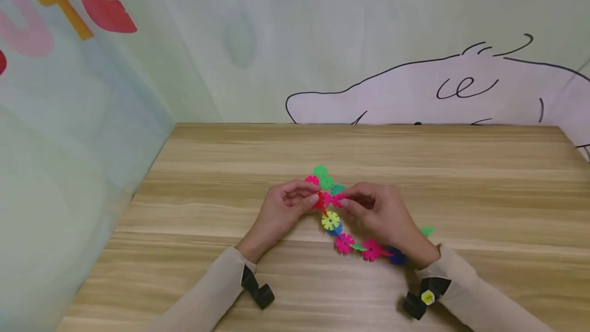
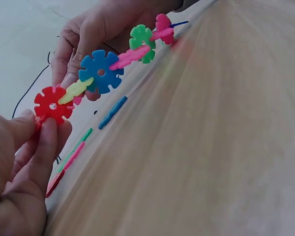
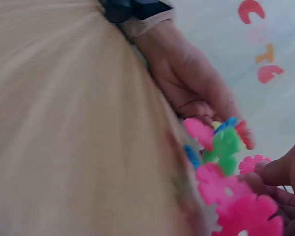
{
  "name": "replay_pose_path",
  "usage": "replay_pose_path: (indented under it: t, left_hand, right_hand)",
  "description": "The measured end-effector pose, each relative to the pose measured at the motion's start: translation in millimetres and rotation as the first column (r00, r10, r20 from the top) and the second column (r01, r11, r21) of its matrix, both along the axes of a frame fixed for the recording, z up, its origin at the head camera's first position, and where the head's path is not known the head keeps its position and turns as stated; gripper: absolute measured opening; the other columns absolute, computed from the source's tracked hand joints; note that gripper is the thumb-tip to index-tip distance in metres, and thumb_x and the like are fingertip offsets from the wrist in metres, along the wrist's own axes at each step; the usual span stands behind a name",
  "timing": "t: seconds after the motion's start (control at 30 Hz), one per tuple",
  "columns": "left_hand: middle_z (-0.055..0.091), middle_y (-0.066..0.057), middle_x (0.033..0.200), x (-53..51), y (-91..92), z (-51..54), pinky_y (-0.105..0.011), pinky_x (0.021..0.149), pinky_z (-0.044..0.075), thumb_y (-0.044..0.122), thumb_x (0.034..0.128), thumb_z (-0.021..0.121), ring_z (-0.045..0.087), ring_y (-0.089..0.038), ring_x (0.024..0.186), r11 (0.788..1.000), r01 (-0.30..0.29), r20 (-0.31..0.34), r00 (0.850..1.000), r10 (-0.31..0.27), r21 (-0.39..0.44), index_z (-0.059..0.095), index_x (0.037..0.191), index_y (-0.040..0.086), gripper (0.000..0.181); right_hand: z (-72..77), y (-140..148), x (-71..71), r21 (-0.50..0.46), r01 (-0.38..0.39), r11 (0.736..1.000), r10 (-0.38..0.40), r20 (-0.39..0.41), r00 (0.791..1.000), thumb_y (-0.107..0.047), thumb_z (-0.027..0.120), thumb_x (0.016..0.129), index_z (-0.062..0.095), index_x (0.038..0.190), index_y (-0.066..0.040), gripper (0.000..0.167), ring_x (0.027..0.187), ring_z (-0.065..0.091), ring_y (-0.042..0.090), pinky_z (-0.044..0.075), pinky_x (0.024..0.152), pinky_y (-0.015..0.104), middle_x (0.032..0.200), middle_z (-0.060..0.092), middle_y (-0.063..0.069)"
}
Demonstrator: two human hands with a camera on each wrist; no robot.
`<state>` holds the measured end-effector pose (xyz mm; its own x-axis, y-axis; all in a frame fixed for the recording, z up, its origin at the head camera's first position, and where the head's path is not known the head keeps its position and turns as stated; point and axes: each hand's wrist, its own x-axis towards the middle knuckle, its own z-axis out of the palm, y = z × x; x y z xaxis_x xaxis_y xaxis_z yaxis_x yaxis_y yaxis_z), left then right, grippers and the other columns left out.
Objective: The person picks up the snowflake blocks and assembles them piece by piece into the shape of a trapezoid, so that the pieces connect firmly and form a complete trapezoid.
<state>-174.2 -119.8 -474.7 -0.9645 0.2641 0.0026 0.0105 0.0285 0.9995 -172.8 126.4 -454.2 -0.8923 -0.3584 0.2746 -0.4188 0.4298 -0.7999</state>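
Note:
My left hand [image 1: 283, 211] pinches a red notched flower disc [image 1: 319, 201] at the end of a linked chain. My right hand [image 1: 384, 214] faces it from the right and pinches a pink disc [image 1: 338, 200] between thumb and fingers, close to the red one. Whether these two discs are joined is hard to tell. From the red disc the chain hangs through a yellow disc [image 1: 330, 214], a blue disc [image 2: 92, 66], then pink and green discs [image 2: 136, 33], curving below my right hand toward a dark blue disc [image 1: 396, 256].
Several discs lie flat behind my hands on the wooden table [image 1: 221, 168], including a green one [image 1: 320, 170] and a teal one [image 1: 338, 188]. Another green disc [image 1: 427, 231] shows beyond my right wrist. A printed backdrop [image 1: 258, 40] borders the table's back and left.

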Motion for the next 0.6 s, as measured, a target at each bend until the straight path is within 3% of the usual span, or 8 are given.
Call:
replay_pose_path:
  t: [0.2,0.43,0.6]
  left_hand:
    - [0.081,-0.002,0.093,1.0,2.0,0.3,-0.023,0.074,0.064,0.011,0.0995,0.078,0.077,-0.009,0.079,0.999,-0.004,-0.005,1.0,0.004,-0.038,0.077,0.119,-0.001,0.023]
    - [0.078,-0.002,0.081,3.1,6.1,-0.3,-0.023,0.065,0.061,0.01,0.0983,0.078,0.073,-0.009,0.067,0.999,-0.031,-0.031,0.999,0.03,-0.027,0.076,0.115,-0.005,0.022]
    - [0.078,0.001,0.081,4.8,8.8,2.4,-0.024,0.067,0.063,0.009,0.0988,0.078,0.074,-0.009,0.068,0.998,-0.059,0.023,0.998,0.059,-0.003,0.075,0.11,-0.007,0.019]
  right_hand:
    - [-7.5,-3.8,2.1,0.005,-0.072,0.997,0.071,-0.222,0.972,-0.007,0.085,0.091,0.085,0.097,-0.011,0.008,0.076,0.071,0.001,0.06,0.067,0.019,0.089,0.082,0.0]
    - [-8.6,-7.8,3.7,0.011,-0.105,0.994,0.102,-0.32,0.942,-0.003,0.087,0.087,0.085,0.095,-0.007,0.009,0.072,0.07,0.001,0.057,0.065,0.014,0.084,0.081,0.0]
    - [-11.8,-12.6,4.3,0.013,-0.113,0.994,0.11,-0.362,0.926,0.001,0.086,0.086,0.085,0.095,-0.006,0.012,0.069,0.068,0.001,0.056,0.063,0.012,0.083,0.081,0.003]
